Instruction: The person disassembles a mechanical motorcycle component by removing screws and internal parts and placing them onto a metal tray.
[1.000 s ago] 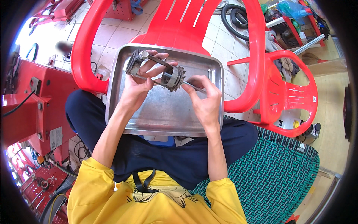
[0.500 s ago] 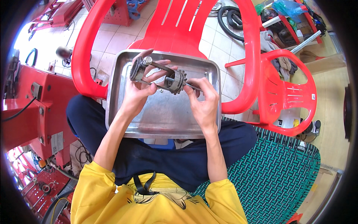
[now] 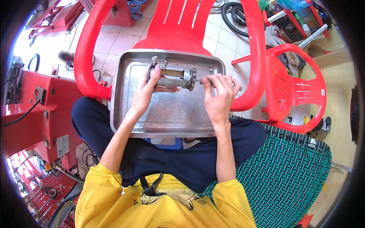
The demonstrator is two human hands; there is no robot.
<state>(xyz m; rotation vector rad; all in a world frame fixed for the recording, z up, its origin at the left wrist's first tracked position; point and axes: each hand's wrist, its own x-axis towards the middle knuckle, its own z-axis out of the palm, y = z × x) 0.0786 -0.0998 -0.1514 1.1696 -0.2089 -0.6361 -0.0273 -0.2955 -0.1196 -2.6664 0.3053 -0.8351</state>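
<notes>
My left hand [image 3: 143, 91] is closed round one end of a grey metal assembly [image 3: 173, 81], its thumb over the near side. A bolt head [image 3: 154, 60] stands up from that end. The assembly lies roughly level above a steel tray [image 3: 167, 119], its toothed wheel [image 3: 192, 79] facing right. My right hand [image 3: 219, 93] pinches a thin metal rod [image 3: 199, 81] that points at the wheel's centre. Part of the rod is hidden by my fingers; whether its tip is inside the wheel I cannot make out. Small metal pieces [image 3: 164, 64] lie in the tray behind the assembly.
The tray rests across my lap and a red plastic chair [image 3: 175, 41]. Another red chair [image 3: 279, 98] stands at the right, beside a green woven seat [image 3: 273, 178]. Red machinery [image 3: 34, 114] is close on the left. Black tubing [image 3: 232, 22] lies on the far floor.
The assembly has turned from tilted to nearly level, its open frame now facing up. My right hand has moved right, away from the toothed wheel, with the rod. My left fingers have shifted underneath.
</notes>
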